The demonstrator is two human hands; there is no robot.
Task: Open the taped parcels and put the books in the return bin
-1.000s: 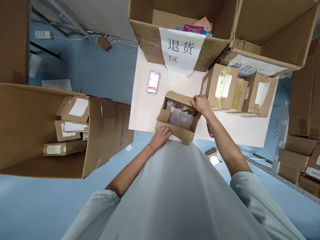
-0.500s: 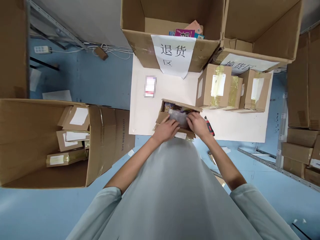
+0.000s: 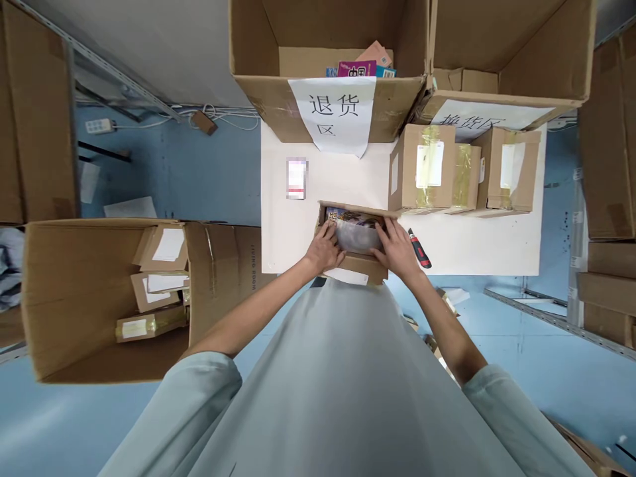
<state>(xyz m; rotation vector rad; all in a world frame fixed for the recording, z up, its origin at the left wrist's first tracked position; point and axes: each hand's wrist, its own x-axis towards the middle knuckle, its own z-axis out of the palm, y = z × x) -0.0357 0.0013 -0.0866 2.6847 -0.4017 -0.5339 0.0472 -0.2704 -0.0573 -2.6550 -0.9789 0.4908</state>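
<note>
A small cardboard box (image 3: 355,265) stands open at the front edge of the white table, one flap with a white label folded down toward me. Inside lies a colourful printed item (image 3: 360,217), partly covered by a clear, cloudy plastic piece (image 3: 355,237). My left hand (image 3: 324,252) rests at the box's left end, fingers apart and reaching over the rim. At the right end, my right hand (image 3: 397,246) has its fingers spread over the rim and the plastic. Its fingertips touch the contents. A red and black utility knife (image 3: 420,248) lies just right of my right hand.
Taped parcels (image 3: 422,169) stand at the table's right. Two large cartons are behind, the left one (image 3: 263,109) bearing a paper sign (image 3: 338,112) and holding books (image 3: 356,69). A blurred phone-like object (image 3: 297,177) lies left. A big carton (image 3: 109,232) with parcels stands at far left.
Both hands have moved outward toward the box's ends, with fingers more spread. The labelled front flap now shows more fully, and more of the plastic is visible. The camera view has shifted slightly.
</note>
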